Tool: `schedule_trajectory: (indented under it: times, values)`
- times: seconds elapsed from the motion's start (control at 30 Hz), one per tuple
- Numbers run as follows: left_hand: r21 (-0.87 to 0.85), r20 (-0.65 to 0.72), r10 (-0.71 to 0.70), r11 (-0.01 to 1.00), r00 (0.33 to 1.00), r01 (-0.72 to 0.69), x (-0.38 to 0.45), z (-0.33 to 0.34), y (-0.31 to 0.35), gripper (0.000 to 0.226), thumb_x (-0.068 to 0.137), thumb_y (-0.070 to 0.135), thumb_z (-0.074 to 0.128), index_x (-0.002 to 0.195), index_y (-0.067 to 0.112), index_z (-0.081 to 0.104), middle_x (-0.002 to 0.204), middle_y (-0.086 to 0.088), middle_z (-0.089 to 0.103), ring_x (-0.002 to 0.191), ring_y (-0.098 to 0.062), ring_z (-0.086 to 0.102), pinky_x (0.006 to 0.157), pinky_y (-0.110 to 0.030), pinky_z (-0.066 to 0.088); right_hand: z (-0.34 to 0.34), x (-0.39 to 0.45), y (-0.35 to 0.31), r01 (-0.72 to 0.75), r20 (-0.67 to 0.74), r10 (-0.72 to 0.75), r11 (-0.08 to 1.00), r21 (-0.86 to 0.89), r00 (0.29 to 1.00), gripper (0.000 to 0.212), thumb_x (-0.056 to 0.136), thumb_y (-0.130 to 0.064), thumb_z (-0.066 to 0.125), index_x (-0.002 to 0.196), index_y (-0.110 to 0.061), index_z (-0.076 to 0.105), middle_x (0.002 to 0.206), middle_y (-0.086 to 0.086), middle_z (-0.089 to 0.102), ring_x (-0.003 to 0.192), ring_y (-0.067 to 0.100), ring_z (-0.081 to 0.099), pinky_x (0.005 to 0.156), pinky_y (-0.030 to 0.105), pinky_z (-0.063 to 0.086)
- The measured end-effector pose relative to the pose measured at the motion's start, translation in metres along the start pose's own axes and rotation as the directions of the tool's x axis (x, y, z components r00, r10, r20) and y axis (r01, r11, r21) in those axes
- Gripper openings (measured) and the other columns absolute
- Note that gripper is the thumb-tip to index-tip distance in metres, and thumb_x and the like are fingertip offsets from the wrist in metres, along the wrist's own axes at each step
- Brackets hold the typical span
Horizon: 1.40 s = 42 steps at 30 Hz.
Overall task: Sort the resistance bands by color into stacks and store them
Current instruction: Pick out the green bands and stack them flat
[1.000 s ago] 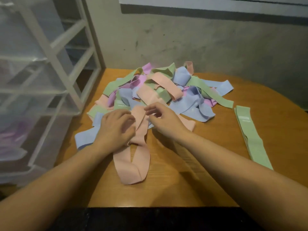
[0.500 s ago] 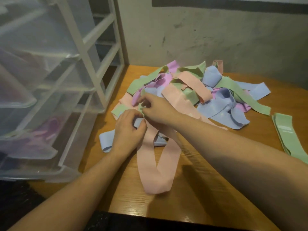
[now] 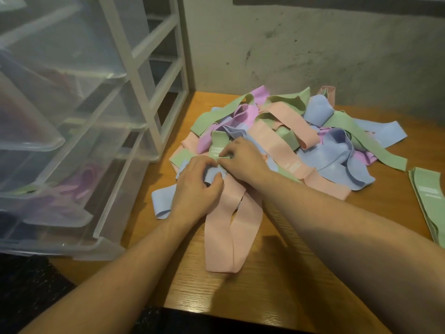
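At far left stands the clear drawer unit (image 3: 72, 141), purple bands showing in a lower drawer. Our left hand (image 3: 195, 186) curls onto a blue band (image 3: 163, 203) at the pile's (image 3: 289, 136) near edge, pinning it. Our right hand (image 3: 243, 160) pinches a green band (image 3: 218, 145) by its label end. We should draw it out slowly while the left steadies the tangle, then lay it on the green stack (image 3: 428, 201) at right.

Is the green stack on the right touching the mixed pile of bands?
Apart. The head view shows bare table between the green stack and the pile.
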State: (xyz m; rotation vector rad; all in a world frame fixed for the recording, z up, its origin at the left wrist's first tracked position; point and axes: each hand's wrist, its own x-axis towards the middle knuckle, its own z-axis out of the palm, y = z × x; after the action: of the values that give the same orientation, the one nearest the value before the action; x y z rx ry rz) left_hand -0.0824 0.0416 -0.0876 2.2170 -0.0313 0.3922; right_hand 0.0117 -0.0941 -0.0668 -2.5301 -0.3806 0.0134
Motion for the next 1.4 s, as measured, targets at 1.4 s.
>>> schedule_trajectory:
  times: [1.4]
  values:
    - [0.113, 0.381, 0.214, 0.955, 0.9, -0.275, 0.018, 0.004, 0.039, 0.029, 0.092, 0.029, 0.068, 0.121, 0.028, 0.063, 0.134, 0.008, 0.052, 0.126, -0.01, 0.044, 0.106, -0.041, 0.046, -0.117, -0.138, 0.081, -0.174, -0.219, 0.457, 0.673, 0.719, 0.862, 0.02, 0.083, -0.021, 0.082, 0.082, -0.018, 0.062, 0.09, -0.002, 0.067, 0.09, 0.017, 0.063, 0.082, 0.037, 0.051]
